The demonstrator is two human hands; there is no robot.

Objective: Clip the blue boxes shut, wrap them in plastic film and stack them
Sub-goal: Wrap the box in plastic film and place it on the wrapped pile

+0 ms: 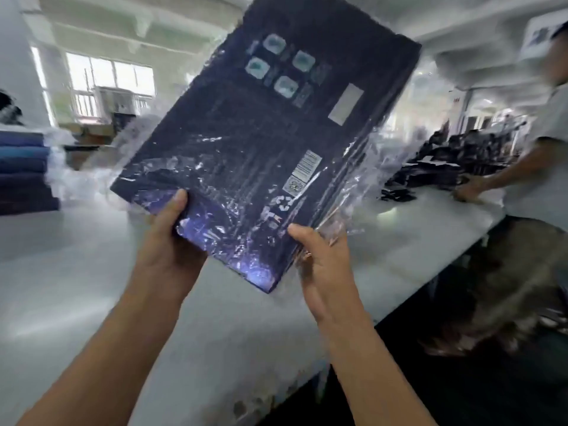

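Note:
A flat dark blue box is held up in the air above the white table, tilted, its printed back facing me. Clear plastic film covers it and hangs loose along its right edge. My left hand grips the box's lower left corner, thumb on the face. My right hand grips the lower right corner together with the bunched film. A stack of blue boxes stands on the table at far left.
Another person stands at the right of the table with a hand on its surface near piles of dark boxes. The table's edge runs diagonally on the right, with dark floor beyond. Loose film lies beside the left stack.

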